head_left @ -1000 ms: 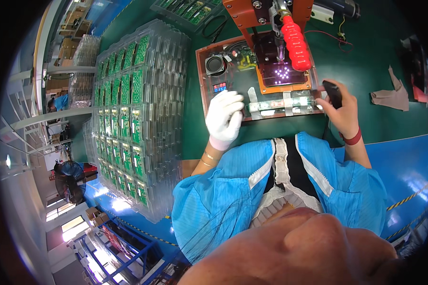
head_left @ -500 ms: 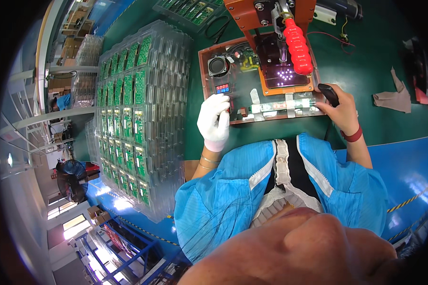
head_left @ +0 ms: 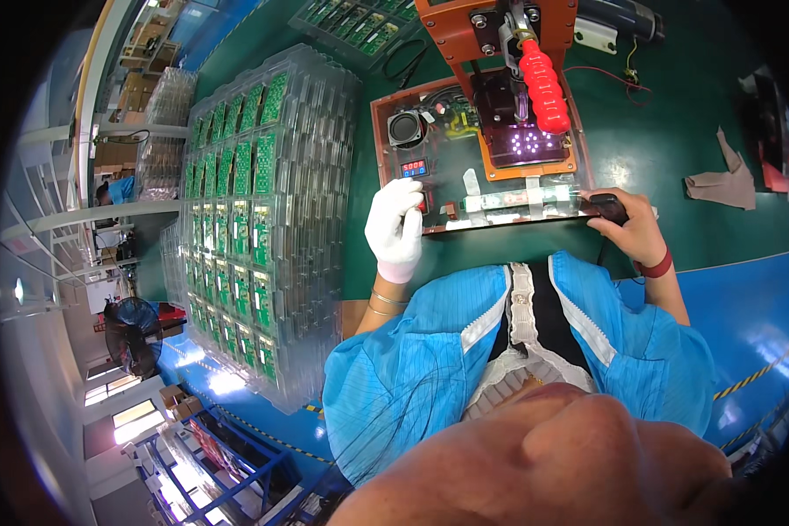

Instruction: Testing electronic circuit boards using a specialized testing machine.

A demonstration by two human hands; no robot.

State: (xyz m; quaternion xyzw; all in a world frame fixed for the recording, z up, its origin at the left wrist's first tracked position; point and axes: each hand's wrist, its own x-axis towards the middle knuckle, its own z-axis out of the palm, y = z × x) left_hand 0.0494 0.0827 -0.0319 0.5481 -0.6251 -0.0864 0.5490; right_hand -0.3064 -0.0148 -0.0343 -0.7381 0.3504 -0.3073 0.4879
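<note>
My left hand (head_left: 396,223), in a white glove, rests at the front left corner of a test fixture (head_left: 451,167) with a clear top. Its fingers are bent together beside the small lit display (head_left: 413,168); anything under them is hidden. My right hand (head_left: 631,223), bare, is closed around a black corded handheld device (head_left: 607,208), perhaps a scanner. The device lies tilted at the fixture's front right corner, its end toward the taped strip (head_left: 508,200). Behind the strip, the orange press (head_left: 491,22) with its red ribbed handle (head_left: 543,86) stands over a dark plate with glowing lights (head_left: 528,142).
Tall stacked clear trays (head_left: 311,193) of green circuit boards rise on the left. Another board tray (head_left: 359,24) lies at the back, near a black cable loop (head_left: 405,61). A beige cloth (head_left: 723,180) and a dark motor-like cylinder (head_left: 622,16) are on the green table's right side.
My right hand has lowered and turned the black device from upright to lying over leftward, toward the strip. The lower display reading has changed. My left hand stays at the fixture's corner.
</note>
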